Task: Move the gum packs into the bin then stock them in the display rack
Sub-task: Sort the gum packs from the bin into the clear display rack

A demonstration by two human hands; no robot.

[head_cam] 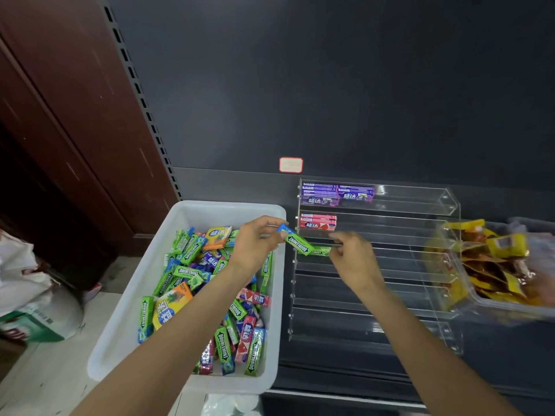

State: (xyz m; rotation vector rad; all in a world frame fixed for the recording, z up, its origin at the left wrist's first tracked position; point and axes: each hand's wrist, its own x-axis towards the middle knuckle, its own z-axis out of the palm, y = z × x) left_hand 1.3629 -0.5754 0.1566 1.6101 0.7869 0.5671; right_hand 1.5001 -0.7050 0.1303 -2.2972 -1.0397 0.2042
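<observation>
A white bin (pixel 126 310) stands at the left of the dark shelf, full of several green, orange, pink and purple gum packs (pixel 186 274). To its right is a clear tiered display rack (pixel 390 265). Purple packs (pixel 336 193) fill its top tier and pink packs (pixel 317 222) lie in the second. My left hand (pixel 255 244) pinches a green Doublemint pack (pixel 295 241) over the bin's right rim. My right hand (pixel 351 256) pinches another green pack (pixel 318 251) at the left end of the third tier.
A clear tub of yellow snack packets (pixel 495 265) sits against the rack's right side. A red-edged price label (pixel 290 165) is on the dark back wall. Bags and a green carton (pixel 33 319) lie on the floor at the left, beside a brown wooden panel.
</observation>
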